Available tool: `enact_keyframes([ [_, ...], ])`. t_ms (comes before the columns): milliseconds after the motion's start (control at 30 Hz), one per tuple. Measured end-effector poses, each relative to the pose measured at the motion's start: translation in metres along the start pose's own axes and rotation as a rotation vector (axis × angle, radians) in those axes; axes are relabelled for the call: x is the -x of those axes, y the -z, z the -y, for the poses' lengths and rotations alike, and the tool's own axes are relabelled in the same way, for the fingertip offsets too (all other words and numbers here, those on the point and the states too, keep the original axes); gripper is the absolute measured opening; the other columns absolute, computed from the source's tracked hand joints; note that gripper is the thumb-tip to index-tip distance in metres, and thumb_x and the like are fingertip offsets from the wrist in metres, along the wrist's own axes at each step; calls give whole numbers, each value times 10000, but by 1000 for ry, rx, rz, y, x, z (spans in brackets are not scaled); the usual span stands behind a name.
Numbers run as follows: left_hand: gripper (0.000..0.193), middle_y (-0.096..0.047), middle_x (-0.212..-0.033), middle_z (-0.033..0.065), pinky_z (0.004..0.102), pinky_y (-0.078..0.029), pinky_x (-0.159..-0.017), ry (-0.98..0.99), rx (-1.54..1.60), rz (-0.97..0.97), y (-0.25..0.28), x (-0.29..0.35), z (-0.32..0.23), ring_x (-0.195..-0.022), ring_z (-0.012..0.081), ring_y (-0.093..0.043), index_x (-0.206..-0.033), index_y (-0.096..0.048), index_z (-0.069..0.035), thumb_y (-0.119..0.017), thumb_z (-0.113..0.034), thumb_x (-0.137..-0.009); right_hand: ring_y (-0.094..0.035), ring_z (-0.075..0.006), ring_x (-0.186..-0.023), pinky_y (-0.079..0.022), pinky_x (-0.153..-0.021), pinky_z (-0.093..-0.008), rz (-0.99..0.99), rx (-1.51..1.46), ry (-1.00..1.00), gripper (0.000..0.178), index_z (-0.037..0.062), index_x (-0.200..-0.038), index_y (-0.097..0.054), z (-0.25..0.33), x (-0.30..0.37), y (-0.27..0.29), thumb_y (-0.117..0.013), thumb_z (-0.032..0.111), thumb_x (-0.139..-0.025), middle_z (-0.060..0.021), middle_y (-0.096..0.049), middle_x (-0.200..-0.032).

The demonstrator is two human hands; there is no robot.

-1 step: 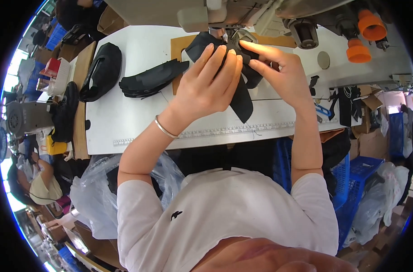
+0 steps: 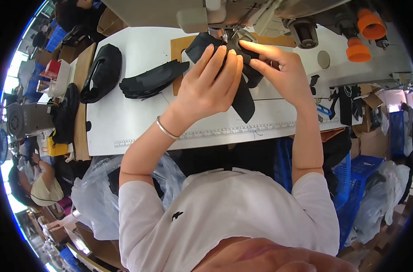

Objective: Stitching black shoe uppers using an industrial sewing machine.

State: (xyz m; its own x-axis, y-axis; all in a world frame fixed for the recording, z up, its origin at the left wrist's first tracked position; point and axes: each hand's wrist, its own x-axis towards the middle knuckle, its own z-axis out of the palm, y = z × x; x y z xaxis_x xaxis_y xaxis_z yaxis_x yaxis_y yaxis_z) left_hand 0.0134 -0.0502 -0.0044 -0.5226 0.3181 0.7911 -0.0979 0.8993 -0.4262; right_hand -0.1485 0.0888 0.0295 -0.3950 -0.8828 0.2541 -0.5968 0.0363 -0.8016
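Note:
Beneath the needle area of a sewing machine (image 2: 224, 20) lies a black fabric piece (image 2: 243, 105). One strip of it hangs toward me, and a wider part shows left of my fingers. My left hand (image 2: 211, 79) grips the piece from above, its fingers bent over the cloth close to the presser foot. On the other side my right hand (image 2: 283, 72) pinches it between thumb and forefinger. The fingers hide much of the fabric between them. A flat stack of black cut pieces (image 2: 154, 79) rests left of my left hand.
A black shoe upper (image 2: 102, 72) lies at the table's left. A ruler strip (image 2: 206, 134) runs along the white table's (image 2: 138, 119) front edge. At right are a blue cutter (image 2: 323, 109) and orange cone-shaped parts (image 2: 371, 25). Blue crates (image 2: 358, 181) and plastic bags (image 2: 100, 199) stand below.

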Motion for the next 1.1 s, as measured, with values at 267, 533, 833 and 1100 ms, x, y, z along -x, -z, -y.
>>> enact_keyframes([
  [267, 272, -688, -1022, 119, 434, -588, -955, 12, -11, -5, -2, 0, 1, -1002, 297, -695, -993, -763, 14, -705, -81, -746, -473, -66, -678, -417, -628, -245, -15, -75, 29, 408, 180, -1341, -721, -8, 0, -4, -717, 135, -935, 1, -624, -778],
  [533, 267, -702, -1048, 104, 433, -583, -996, 3, 26, 10, 2, 5, 10, -1036, 279, -694, -1007, -769, -15, -697, -87, -761, -466, -55, -685, -407, -629, -229, -112, -9, 5, 425, 157, -1359, -705, 6, 11, -19, -719, 94, -939, 13, -642, -825],
  [833, 324, -726, -1095, 83, 400, -639, -953, 12, 127, 4, 3, 6, 24, -1061, 261, -706, -1035, -788, -16, -711, -77, -726, -581, -116, -696, -480, -667, -266, -233, -8, 6, 431, 159, -1352, -705, 3, 16, -39, -737, 122, -923, -63, -673, -817],
  [1100, 282, -694, -1094, 56, 399, -611, -982, 28, 226, -5, 3, 8, 30, -1060, 241, -674, -1016, -768, -22, -720, -101, -750, -579, -163, -784, -487, -765, -312, -317, 106, 114, 468, 160, -1388, -679, -1, 21, -50, -759, 147, -927, -36, -641, -794],
])
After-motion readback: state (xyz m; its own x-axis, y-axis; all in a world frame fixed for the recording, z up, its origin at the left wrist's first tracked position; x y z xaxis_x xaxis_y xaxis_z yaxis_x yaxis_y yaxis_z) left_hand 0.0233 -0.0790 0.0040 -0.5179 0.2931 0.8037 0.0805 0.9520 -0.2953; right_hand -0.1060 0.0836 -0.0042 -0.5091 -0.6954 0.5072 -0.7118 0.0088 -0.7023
